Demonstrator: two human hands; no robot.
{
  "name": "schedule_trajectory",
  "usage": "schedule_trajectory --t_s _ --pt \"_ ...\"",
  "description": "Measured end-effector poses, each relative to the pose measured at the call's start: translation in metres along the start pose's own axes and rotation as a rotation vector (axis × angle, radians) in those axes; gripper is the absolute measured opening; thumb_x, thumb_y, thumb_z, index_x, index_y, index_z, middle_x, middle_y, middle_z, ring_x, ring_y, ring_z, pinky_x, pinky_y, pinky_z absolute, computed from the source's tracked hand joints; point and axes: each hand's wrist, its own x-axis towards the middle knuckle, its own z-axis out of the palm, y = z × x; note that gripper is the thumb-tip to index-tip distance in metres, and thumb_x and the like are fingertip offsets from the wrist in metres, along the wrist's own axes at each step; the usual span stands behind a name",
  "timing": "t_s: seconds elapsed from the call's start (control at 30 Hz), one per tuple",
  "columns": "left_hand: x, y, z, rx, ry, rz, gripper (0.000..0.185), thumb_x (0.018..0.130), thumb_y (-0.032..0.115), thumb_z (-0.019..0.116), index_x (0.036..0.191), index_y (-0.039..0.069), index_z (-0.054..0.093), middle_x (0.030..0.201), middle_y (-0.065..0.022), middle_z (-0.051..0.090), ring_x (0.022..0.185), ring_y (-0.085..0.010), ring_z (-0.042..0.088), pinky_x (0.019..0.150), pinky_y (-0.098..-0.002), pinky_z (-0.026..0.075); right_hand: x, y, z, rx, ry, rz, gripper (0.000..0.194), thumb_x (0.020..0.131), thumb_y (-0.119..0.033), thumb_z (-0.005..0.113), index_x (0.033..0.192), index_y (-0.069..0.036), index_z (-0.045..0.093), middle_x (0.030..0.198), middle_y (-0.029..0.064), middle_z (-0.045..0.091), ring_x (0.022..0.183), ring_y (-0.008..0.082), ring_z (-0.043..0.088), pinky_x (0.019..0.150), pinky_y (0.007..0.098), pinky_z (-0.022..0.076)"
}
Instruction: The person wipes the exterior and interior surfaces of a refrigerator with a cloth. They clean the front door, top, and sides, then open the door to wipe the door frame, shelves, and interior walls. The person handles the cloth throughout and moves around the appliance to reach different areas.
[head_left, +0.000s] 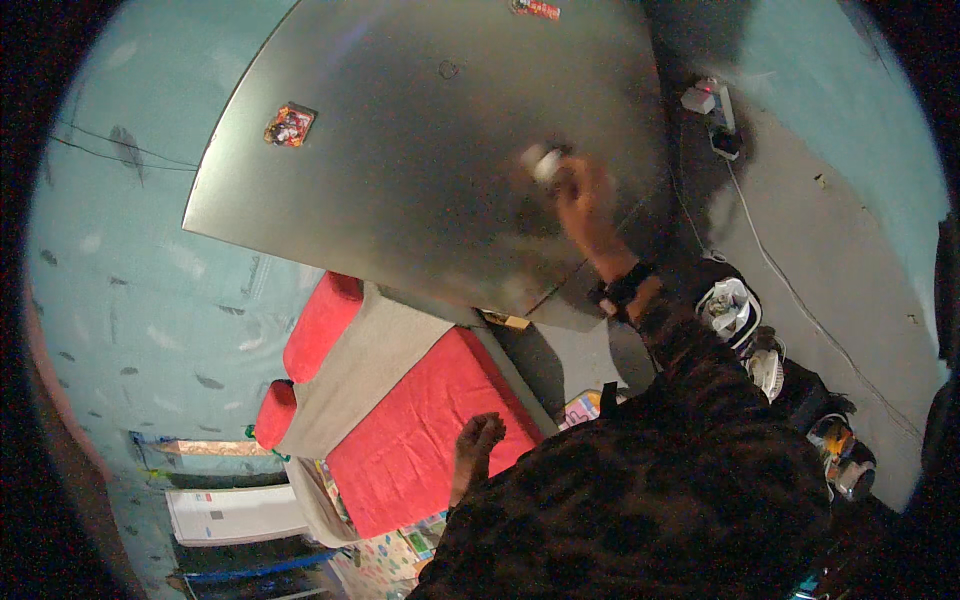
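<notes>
A large grey metallic panel (390, 165), perhaps a refrigerator door, fills the upper middle of the head view. My right hand (589, 195) is over its right part, gripping a small white object (548, 163). Motion blur hides what the object is and whether it touches the panel. A dark band circles my right wrist. Lower down, my left hand (478, 439) hangs in front of a red sofa seat (420, 420) with its fingers curled. I see nothing in it, but its palm is hidden. Two colourful pieces, a square magnet or sticker (291, 125) and a red strip (536, 8), are on the panel.
A power strip (722, 109) with a plugged-in white adapter and a trailing cable (780, 270) lies at right. Shoes (766, 371) and a white-lined container (727, 307) line the floor beside me. Red cushions (322, 326) are on the sofa near the turquoise wall (172, 300).
</notes>
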Motion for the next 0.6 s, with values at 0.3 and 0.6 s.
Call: schedule_trajectory --t_s 0.3,0.6 --pt "0.007 -0.002 0.015 -0.024 0.016 -0.026 0.029 0.102 0.019 0.063 0.123 -0.002 0.063 0.109 -0.0092 0.069 0.1 -0.0169 0.065 0.093 -0.0323 0.053 -0.061 -0.064 0.031 0.168 -0.202 0.06 0.019 0.095 -0.012 0.063 0.114 -0.006 0.062 0.107 0.0165 0.061 0.098 0.0358 0.059 0.089 0.0453 0.0482" --pt "0.013 0.022 0.051 0.0 0.032 0.05 0.032 0.101 0.014 0.063 0.131 0.002 0.059 0.117 -0.0108 0.066 0.106 -0.0192 0.064 0.094 -0.0341 0.053 -0.024 0.098 -0.038 0.255 0.051 0.931 0.033 0.089 -0.005 0.066 0.12 0.002 0.059 0.125 0.0228 0.059 0.111 0.0423 0.057 0.094 0.0487 0.0487"
